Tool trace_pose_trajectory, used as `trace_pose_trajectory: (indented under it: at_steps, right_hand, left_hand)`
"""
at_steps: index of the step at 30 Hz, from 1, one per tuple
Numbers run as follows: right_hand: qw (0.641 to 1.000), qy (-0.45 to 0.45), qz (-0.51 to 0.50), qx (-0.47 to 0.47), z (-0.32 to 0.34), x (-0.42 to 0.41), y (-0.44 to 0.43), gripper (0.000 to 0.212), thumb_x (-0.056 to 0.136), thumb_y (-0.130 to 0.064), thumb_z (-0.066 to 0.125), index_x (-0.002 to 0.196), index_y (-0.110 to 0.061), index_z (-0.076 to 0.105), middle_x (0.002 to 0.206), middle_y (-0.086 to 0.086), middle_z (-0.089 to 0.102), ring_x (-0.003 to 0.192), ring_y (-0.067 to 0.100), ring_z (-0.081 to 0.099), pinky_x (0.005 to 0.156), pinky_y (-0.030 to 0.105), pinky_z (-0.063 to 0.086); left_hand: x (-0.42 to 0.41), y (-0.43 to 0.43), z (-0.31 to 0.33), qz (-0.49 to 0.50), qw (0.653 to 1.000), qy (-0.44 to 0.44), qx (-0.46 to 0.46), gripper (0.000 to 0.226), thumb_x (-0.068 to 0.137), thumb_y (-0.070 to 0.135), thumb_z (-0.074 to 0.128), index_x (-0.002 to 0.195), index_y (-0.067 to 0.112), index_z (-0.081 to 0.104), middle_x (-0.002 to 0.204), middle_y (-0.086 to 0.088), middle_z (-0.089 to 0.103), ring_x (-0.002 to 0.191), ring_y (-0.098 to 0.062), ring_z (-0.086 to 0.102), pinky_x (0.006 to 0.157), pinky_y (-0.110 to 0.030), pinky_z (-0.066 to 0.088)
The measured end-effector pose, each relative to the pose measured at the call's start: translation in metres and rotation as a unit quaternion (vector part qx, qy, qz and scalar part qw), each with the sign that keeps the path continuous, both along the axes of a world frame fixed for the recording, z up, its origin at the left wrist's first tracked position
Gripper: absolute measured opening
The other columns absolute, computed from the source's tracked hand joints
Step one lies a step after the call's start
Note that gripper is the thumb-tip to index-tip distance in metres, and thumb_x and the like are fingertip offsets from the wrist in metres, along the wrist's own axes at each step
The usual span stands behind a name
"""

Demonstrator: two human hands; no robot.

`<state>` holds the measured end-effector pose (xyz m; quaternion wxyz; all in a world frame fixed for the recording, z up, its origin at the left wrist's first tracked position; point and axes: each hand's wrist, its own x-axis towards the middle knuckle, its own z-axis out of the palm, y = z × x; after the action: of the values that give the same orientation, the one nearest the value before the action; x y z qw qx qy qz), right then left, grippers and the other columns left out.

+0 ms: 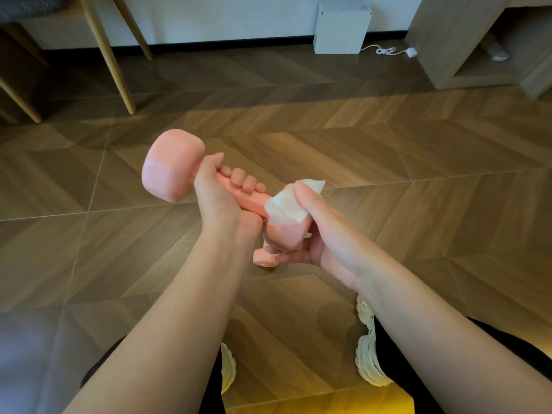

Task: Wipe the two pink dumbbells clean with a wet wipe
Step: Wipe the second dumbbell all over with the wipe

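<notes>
- One dumbbell (251, 200), pink, held up off the floor (388, 162) in front of my knees, with both hands on it.
- Left hand (218, 189): clenched round the handle just below the far head. The fingers curl over the top of the handle and the thumb lies up against the head.
- Right hand (316, 234): grasps the near head from the right and from beneath. The thumb pins the wipe down on that head.
- Wipe (283, 206): white and crumpled, draped over the top of the near head where the handle joins it. A corner sticks up past my right thumb.
- Position between the hands: the handle and near head are covered, and the far head sticks out bare beyond my left hand.
- Long axis: runs from far left to near right on a slope. The far head sits higher and points up and away to the left, while the near head is lower, towards my right.
- Second dumbbell (264, 258): pink, on the floor directly under the held one's near head. Only a small part shows below my hands, so I cannot tell which way it points.
- Shoes (369, 354): white, one on each side below my forearms.
- Background: chair legs (104, 52) at far left, and a white box (340, 28) against the wall with a cable (385, 50) beside it.
</notes>
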<state>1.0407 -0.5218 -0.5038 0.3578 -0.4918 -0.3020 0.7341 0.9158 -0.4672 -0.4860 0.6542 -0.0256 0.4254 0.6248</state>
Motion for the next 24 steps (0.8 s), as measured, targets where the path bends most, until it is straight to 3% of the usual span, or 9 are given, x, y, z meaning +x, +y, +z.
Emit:
trace_pose_trajectory:
  at_steps: [5, 8, 10, 13, 17, 20, 22, 24]
  right_hand:
    - [0.997, 0.034, 0.072, 0.024, 0.001, 0.015, 0.001, 0.060, 0.081, -0.028, 0.066, 0.137, -0.019, 0.044, 0.128, 0.025, 0.059, 0.110, 0.043, 0.064, 0.099, 0.058, 0.049]
    - [0.997, -0.045, 0.047, 0.031, 0.003, 0.006, -0.002, 0.062, 0.072, -0.038, 0.079, 0.124, -0.022, 0.049, 0.112, 0.013, 0.070, 0.092, 0.029, 0.072, 0.080, 0.044, 0.061]
    - [0.994, -0.089, 0.039, 0.043, 0.004, 0.001, -0.004, 0.063, 0.073, -0.054, 0.077, 0.119, -0.021, 0.049, 0.096, 0.009, 0.074, 0.078, 0.024, 0.071, 0.069, 0.038, 0.059]
    - [0.997, -0.058, 0.037, 0.039, 0.004, 0.005, -0.002, 0.053, 0.088, -0.051, 0.065, 0.124, -0.018, 0.046, 0.103, 0.018, 0.071, 0.083, 0.032, 0.070, 0.068, 0.040, 0.058]
    - [0.995, 0.002, 0.091, 0.026, 0.003, 0.018, -0.001, 0.063, 0.082, -0.033, 0.069, 0.138, -0.023, 0.042, 0.127, 0.019, 0.061, 0.110, 0.041, 0.066, 0.084, 0.048, 0.058]
    - [0.995, -0.067, 0.064, 0.029, 0.003, 0.008, -0.005, 0.058, 0.077, -0.037, 0.078, 0.125, -0.026, 0.047, 0.119, 0.012, 0.068, 0.098, 0.032, 0.072, 0.083, 0.048, 0.060]
    - [0.992, -0.107, 0.051, 0.036, 0.002, 0.002, -0.005, 0.044, 0.082, -0.047, 0.072, 0.115, -0.027, 0.050, 0.107, 0.010, 0.073, 0.083, 0.026, 0.073, 0.078, 0.045, 0.059]
    - [0.993, -0.104, 0.040, 0.034, 0.003, 0.003, -0.004, 0.039, 0.093, -0.050, 0.060, 0.117, -0.021, 0.050, 0.102, 0.014, 0.074, 0.077, 0.027, 0.070, 0.074, 0.044, 0.058]
  left_hand:
    - [-0.007, 0.002, 0.001, 0.020, 1.000, -0.017, 0.003, 0.035, 0.090, 0.023, 0.048, 0.059, 0.021, 0.031, 0.050, 0.007, 0.023, 0.041, -0.012, 0.023, 0.048, -0.025, 0.028]
    - [-0.004, -0.002, 0.000, 0.008, 1.000, -0.019, -0.002, 0.035, 0.090, 0.023, 0.047, 0.060, 0.021, 0.030, 0.051, 0.007, 0.021, 0.042, -0.013, 0.021, 0.049, -0.025, 0.027]
    - [-0.001, -0.002, 0.000, -0.003, 1.000, -0.014, -0.006, 0.035, 0.091, 0.023, 0.046, 0.060, 0.021, 0.028, 0.050, 0.006, 0.020, 0.041, -0.013, 0.020, 0.049, -0.025, 0.026]
    - [0.000, -0.001, 0.000, -0.006, 1.000, -0.015, -0.008, 0.035, 0.090, 0.023, 0.047, 0.060, 0.021, 0.029, 0.050, 0.006, 0.021, 0.041, -0.013, 0.021, 0.048, -0.025, 0.028]
    - [-0.005, 0.001, -0.002, 0.009, 1.000, -0.027, -0.002, 0.036, 0.090, 0.021, 0.046, 0.058, 0.021, 0.031, 0.049, 0.007, 0.022, 0.041, -0.013, 0.021, 0.046, -0.023, 0.028]
    - [-0.002, -0.002, -0.003, -0.001, 1.000, -0.020, -0.005, 0.035, 0.089, 0.022, 0.046, 0.059, 0.021, 0.029, 0.050, 0.007, 0.020, 0.041, -0.013, 0.020, 0.047, -0.024, 0.027]
    - [0.002, -0.003, -0.003, -0.013, 1.000, -0.012, -0.011, 0.035, 0.090, 0.022, 0.046, 0.060, 0.021, 0.028, 0.051, 0.006, 0.020, 0.042, -0.013, 0.019, 0.048, -0.025, 0.026]
    - [0.004, -0.002, -0.003, -0.020, 1.000, -0.010, -0.015, 0.035, 0.090, 0.022, 0.046, 0.060, 0.021, 0.027, 0.051, 0.006, 0.020, 0.042, -0.013, 0.020, 0.048, -0.025, 0.027]
